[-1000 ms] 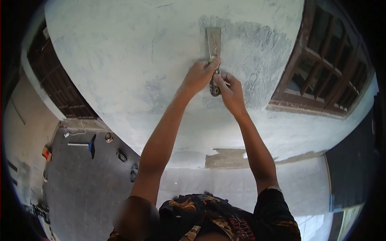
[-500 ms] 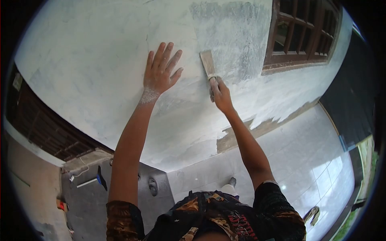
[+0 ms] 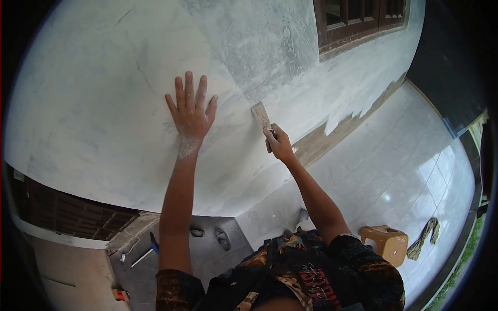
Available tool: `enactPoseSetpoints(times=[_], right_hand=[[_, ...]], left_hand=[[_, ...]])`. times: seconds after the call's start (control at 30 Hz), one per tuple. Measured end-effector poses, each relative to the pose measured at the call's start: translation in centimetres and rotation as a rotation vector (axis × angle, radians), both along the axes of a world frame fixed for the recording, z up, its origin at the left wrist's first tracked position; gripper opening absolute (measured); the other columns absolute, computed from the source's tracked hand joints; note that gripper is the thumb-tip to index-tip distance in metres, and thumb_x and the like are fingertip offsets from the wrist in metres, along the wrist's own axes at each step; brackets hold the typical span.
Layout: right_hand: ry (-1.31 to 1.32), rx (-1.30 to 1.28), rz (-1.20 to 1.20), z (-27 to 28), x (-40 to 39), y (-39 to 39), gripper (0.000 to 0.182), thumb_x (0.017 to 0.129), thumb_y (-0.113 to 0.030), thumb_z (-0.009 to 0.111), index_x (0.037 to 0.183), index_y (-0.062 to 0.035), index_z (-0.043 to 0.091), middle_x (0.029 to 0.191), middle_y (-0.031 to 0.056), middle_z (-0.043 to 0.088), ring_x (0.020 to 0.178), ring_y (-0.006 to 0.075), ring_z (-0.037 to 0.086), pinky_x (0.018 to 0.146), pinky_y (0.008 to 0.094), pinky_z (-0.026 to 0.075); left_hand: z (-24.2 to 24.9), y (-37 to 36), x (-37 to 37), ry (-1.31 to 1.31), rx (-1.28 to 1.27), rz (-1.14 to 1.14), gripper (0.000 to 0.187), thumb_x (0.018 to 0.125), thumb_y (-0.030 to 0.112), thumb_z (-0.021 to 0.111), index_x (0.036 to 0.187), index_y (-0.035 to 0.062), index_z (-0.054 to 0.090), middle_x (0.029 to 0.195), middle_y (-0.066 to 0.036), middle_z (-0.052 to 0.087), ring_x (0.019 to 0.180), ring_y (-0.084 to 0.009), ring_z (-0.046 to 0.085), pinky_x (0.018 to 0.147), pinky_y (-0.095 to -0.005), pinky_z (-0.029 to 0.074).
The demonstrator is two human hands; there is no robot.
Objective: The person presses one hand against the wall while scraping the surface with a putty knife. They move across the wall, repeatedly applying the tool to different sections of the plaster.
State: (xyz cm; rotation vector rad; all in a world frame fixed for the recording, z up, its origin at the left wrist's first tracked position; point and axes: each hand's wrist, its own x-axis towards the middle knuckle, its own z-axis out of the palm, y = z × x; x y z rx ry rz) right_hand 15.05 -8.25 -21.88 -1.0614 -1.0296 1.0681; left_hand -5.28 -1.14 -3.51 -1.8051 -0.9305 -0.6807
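Note:
My left hand (image 3: pixel 192 115) lies against the whitish wall (image 3: pixel 104 140) with its fingers spread, white powder on the wrist. To the right, my right hand (image 3: pixel 280 142) is wrapped round the handle of a putty knife (image 3: pixel 261 115). Its flat, smeared blade points up and left, with the tip at the wall surface. Just above the blade, a greyer, streaky patch (image 3: pixel 259 46) borders the smooth white coat. Thin cracks run through the white coat above my left hand.
A brown-framed window (image 3: pixel 358 26) is at upper right. Below the wall is a tiled floor (image 3: pixel 363 176) with a tan plastic stool (image 3: pixel 385 243) and a crumpled cloth (image 3: pixel 424 238). A pair of sandals (image 3: pixel 222 239) sits on dark tiles; a brown door (image 3: pixel 67 202) is at lower left.
The view has shifted, and the stool has come into sight. My right hand has brought the putty knife lower on the wall, away from the window. My left hand stays spread on the wall.

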Motion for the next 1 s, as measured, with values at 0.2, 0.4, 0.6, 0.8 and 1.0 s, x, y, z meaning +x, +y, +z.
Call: enactPoseSetpoints(times=[0.2,0.4,0.6,0.8,1.0], right_hand=[[0.046,0.084,-0.028,-2.2,-1.4,1.9,0.035,0.098,-0.027,0.061,0.082,0.0032,0.057,0.052,0.0008,0.046,0.048,0.0094,0.04,0.045,0.029,0.033],[-0.096,0.098,-0.148,-2.4,-2.9,2.3,0.041,0.096,-0.029,0.064,0.073,0.0045,0.056,0.051,0.0087,0.042,0.05,0.0132,0.035,0.047,0.0331,0.032],[-0.142,0.123,-0.212,-1.2,-3.2,1.9,0.041,0.095,-0.031,0.065,0.077,0.0061,0.06,0.051,0.0123,0.045,0.049,0.0159,0.036,0.047,0.0358,0.035],[-0.217,0.099,-0.266,-0.9,-3.3,1.4,0.042,0.094,-0.033,0.065,0.08,0.0061,0.063,0.052,0.0138,0.046,0.049,0.0162,0.038,0.048,0.0354,0.037],[-0.219,0.061,-0.275,1.5,-3.6,0.4,0.046,0.095,-0.037,0.064,0.081,0.007,0.063,0.052,0.0132,0.046,0.052,0.0154,0.039,0.05,0.036,0.038]], left_hand=[[-5.0,-0.6,0.6,-0.136,-0.165,0.073,0.081,0.083,0.054,0.067,0.151,0.0208,0.038,0.161,-0.019,0.016,0.149,-0.0429,0.007,0.11,-0.072,0.008],[-5.8,-0.6,1.1,-0.168,-0.14,0.182,0.094,0.081,0.066,0.065,0.155,0.0215,0.026,0.16,-0.028,0.003,0.146,-0.0513,-0.002,0.104,-0.0791,0.005],[-6.0,-0.3,1.2,-0.181,-0.113,0.172,0.103,0.076,0.073,0.064,0.155,0.0237,0.023,0.159,-0.031,0.004,0.145,-0.0546,-0.003,0.1,-0.0822,0.003],[-5.8,-0.5,1.1,-0.179,-0.193,0.15,0.109,0.072,0.074,0.067,0.156,0.0231,0.021,0.158,-0.032,0.004,0.143,-0.0569,-0.004,0.098,-0.0831,0.002],[-6.0,-0.4,0.9,-0.177,-0.196,0.103,0.11,0.07,0.072,0.07,0.156,0.0235,0.023,0.159,-0.031,0.001,0.144,-0.0565,-0.006,0.099,-0.0821,-0.003]])
